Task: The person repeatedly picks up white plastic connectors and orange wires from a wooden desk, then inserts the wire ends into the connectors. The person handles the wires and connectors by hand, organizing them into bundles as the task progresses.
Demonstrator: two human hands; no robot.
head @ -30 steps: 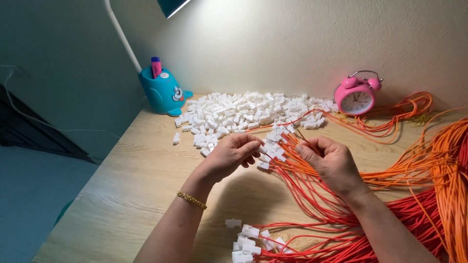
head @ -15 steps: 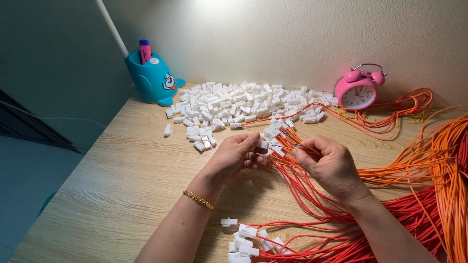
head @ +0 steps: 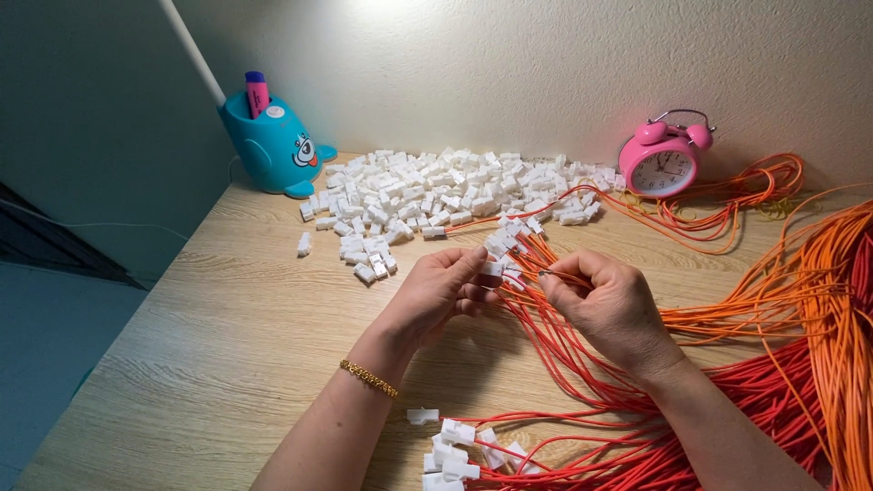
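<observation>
My left hand (head: pixel 436 295) pinches a small white plastic connector (head: pixel 492 268) between thumb and fingers. My right hand (head: pixel 611 305) grips the end of a thin orange wire (head: pixel 556 274), its metal tip pointing at the connector, a short gap away. Beneath both hands lies a bundle of orange and red wires (head: pixel 582 382) that carry white connectors at their ends (head: pixel 509 238). A big heap of loose white connectors (head: pixel 436 195) covers the wooden desk (head: pixel 200 345) just beyond my hands.
A teal whale-shaped pen holder (head: pixel 273 145) with a pink marker stands at the back left. A pink twin-bell alarm clock (head: pixel 664 164) sits at the back right. Thick orange cable bundles (head: pixel 818 300) fill the right side. More wired connectors (head: pixel 450 450) lie near the front edge.
The view has shifted slightly. My hands have drawn a little nearer together, with the wire tip closer to the connector in my left hand.
</observation>
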